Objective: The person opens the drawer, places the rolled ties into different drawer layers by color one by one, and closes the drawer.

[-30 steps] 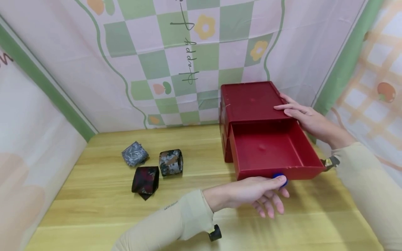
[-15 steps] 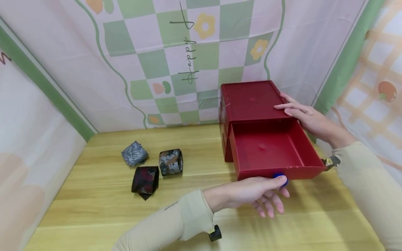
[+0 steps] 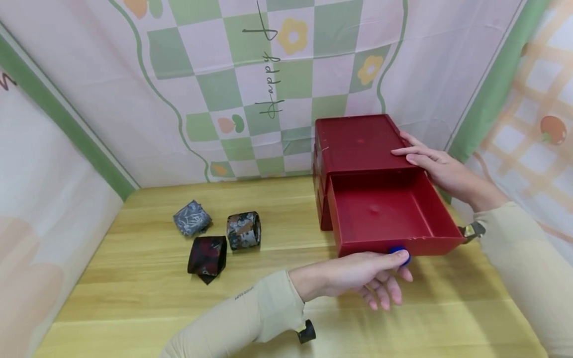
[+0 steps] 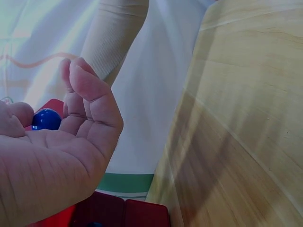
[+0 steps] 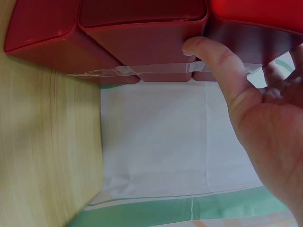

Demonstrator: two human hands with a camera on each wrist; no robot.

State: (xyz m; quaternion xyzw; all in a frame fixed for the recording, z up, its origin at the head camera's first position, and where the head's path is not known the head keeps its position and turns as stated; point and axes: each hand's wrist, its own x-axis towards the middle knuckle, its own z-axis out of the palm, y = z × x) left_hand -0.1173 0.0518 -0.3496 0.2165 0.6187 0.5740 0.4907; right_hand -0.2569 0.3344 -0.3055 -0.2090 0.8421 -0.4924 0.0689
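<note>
A red drawer cabinet stands at the back right, its top drawer pulled out with nothing inside. In front of the drawer, my left hand pinches the round blue knob between thumb and index finger, the other fingers hanging loosely curled. My right hand rests on the cabinet's right top edge, fingers stretched over the top. In the right wrist view its thumb presses the cabinet's side. Three rolled neckties lie left on the table: a grey-blue one, a dark red one and a brown-grey patterned one.
The wooden table runs back to a patterned curtain. More curtain hangs along the left and right sides. In the right wrist view, clear tape crosses the side of the stacked red units.
</note>
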